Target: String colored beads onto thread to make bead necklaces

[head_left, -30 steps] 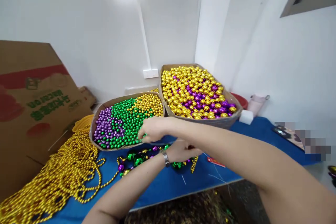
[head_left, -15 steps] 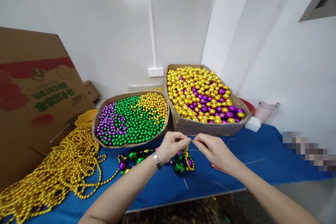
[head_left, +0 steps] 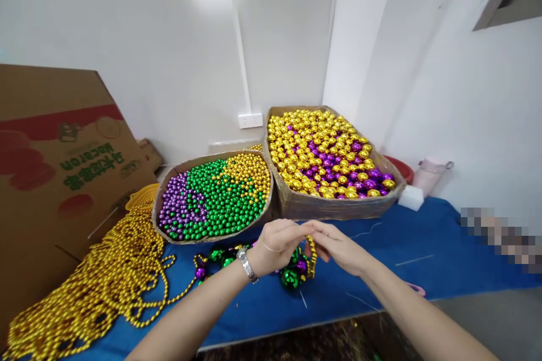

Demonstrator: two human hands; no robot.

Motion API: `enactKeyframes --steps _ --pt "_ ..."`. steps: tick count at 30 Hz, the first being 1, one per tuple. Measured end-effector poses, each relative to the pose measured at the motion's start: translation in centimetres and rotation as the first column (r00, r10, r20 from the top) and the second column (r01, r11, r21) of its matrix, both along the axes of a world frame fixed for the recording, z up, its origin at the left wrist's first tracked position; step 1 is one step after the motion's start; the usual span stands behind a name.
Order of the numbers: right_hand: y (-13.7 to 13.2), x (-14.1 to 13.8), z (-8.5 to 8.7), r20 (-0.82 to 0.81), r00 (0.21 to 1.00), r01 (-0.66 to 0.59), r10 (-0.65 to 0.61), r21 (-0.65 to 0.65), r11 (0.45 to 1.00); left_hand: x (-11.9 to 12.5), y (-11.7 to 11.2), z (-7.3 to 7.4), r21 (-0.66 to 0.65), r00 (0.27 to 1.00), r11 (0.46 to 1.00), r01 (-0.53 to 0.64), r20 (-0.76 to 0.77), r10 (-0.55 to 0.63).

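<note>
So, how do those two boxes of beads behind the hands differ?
The left box holds smaller beads in purple, green and gold; the right box holds larger beads in gold and purple. In the left box the colours lie mostly in patches, while in the right box the purple is mixed among the gold. The left box also looks smaller than the right box.
Both are open-topped and well filled with shiny beads.
</note>
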State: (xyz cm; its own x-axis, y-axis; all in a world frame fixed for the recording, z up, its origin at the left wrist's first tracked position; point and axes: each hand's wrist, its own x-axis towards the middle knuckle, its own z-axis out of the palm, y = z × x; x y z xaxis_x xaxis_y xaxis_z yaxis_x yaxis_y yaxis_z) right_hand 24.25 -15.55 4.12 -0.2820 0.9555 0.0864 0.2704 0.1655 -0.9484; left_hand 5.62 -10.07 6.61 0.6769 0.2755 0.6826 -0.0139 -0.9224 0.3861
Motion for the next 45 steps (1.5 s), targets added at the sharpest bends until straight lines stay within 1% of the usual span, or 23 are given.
enactKeyframes --steps 3,6,9,11,12,13,14,16,17,18,19,20,21,25,27,29,31,32,34,37,39,42,45 --pt "0.3 -0.8 -1.3 0.026 0.993 -0.113 0.113 0.004 0.994 0.1 0.6 -0.5 0.177 1.0 0.984 -0.019 0.012 0.017" --pt "0.3 -1.1 -1.6 0.082 0.988 -0.136 0.131 0.06 0.989 -0.1 0.9 -0.9 0.193 1.0 0.981 -0.012 -0.025 0.017" --pt "0.2 -0.6 -0.7 0.16 0.987 0.002 -0.034 0.192 0.981 -0.5 0.6 -1.1 0.117 0.994 0.992 -0.047 -0.09 0.058" --pt "-0.1 -0.3 0.0 0.211 0.953 0.145 -0.216 0.308 0.94 -0.7 0.5 -1.2 -0.038 0.985 0.989 -0.144 -0.107 0.139" --pt "-0.5 -0.4 0.2 0.236 0.923 0.209 -0.306 0.362 0.909 -0.8 0.6 -1.2 -0.166 0.978 0.968 -0.188 -0.125 0.168" --pt "-0.9 -0.6 0.3 0.259 0.887 0.258 -0.382 0.407 0.876 -0.7 0.6 -1.3 -0.32 0.973 0.922 -0.216 -0.153 0.175" --pt "-1.4 -1.2 0.2 0.283 0.852 0.29 -0.439 0.443 0.848 -0.7 0.8 -1.4 -0.484 0.972 0.846 -0.224 -0.179 0.155" --pt "-2.6 -2.8 -0.6 0.331 0.8 0.304 -0.501 0.497 0.813 -0.5 1.0 -1.7 -0.751 0.98 0.633 -0.189 -0.183 0.076" --pt "-3.3 -3.7 -1.2 0.351 0.784 0.295 -0.513 0.515 0.805 -0.3 1.0 -1.8 -0.833 0.986 0.53 -0.161 -0.16 0.049" --pt "-3.9 -4.6 -1.9 0.367 0.773 0.286 -0.518 0.527 0.8 -0.2 1.0 -1.9 -0.88 0.99 0.453 -0.14 -0.136 0.041" --pt "-4.4 -5.3 -2.5 0.376 0.767 0.28 -0.52 0.533 0.798 -0.1 1.0 -1.9 -0.9 0.991 0.415 -0.132 -0.124 0.046" --pt "-4.9 -5.7 -3.0 0.379 0.766 0.278 -0.52 0.534 0.799 -0.1 0.8 -1.9 -0.897 0.99 0.417 -0.143 -0.132 0.054" --pt "-5.2 -5.8 -3.4 0.373 0.768 0.284 -0.52 0.529 0.8 0.0 0.6 -1.8 -0.875 0.985 0.453 -0.17 -0.159 0.062" --pt "-5.7 -3.3 -2.7 0.243 0.788 0.419 -0.565 0.46 0.783 0.0 -0.3 -1.4 -0.643 0.955 0.725 -0.247 -0.287 0.071" --pt "-5.1 -1.6 -2.0 0.147 0.816 0.474 -0.559 0.386 0.792 0.0 -0.6 -1.1 -0.51 0.942 0.828 -0.233 -0.33 0.062" --pt "-4.3 -0.4 -1.8 0.07 0.887 0.421 -0.457 0.289 0.86 0.0 -0.8 -0.7 -0.39 0.936 0.898 -0.204 -0.345 0.062" --pt "-3.3 0.1 -2.2 0.003 0.965 0.258 -0.263 0.179 0.949 0.1 -0.8 -0.4 -0.276 0.94 0.947 -0.163 -0.336 0.064" --pt "-2.9 0.1 -2.7 -0.036 0.987 0.161 -0.158 0.13 0.978 0.2 -0.8 -0.3 -0.222 0.943 0.965 -0.142 -0.325 0.064" --pt "-2.3 -0.2 -3.8 -0.132 0.991 -0.019 0.028 0.062 0.998 0.3 -0.7 -0.1 -0.127 0.947 0.985 -0.116 -0.314 0.072" --pt "-2.0 -0.7 -5.4 -0.284 0.934 -0.219 0.218 0.031 0.975 0.3 -0.7 0.0 -0.03 0.938 0.991 -0.127 -0.329 0.11" --pt "-2.1 -0.8 -6.2 -0.365 0.885 -0.294 0.289 0.044 0.955 0.3 -1.0 0.2 0.008 0.923 0.988 -0.153 -0.356 0.146" --pt "-2.2 -0.7 -6.7 -0.449 0.845 -0.285 0.29 0.08 0.955 0.6 -1.7 0.6 0.039 0.901 0.974 -0.221 -0.374 0.219" --pt "-2.7 -0.2 -6.6 -0.499 0.856 -0.109 0.134 0.08 0.991 1.3 -2.7 1.3 0.022 0.879 0.948 -0.319 -0.368 0.304"
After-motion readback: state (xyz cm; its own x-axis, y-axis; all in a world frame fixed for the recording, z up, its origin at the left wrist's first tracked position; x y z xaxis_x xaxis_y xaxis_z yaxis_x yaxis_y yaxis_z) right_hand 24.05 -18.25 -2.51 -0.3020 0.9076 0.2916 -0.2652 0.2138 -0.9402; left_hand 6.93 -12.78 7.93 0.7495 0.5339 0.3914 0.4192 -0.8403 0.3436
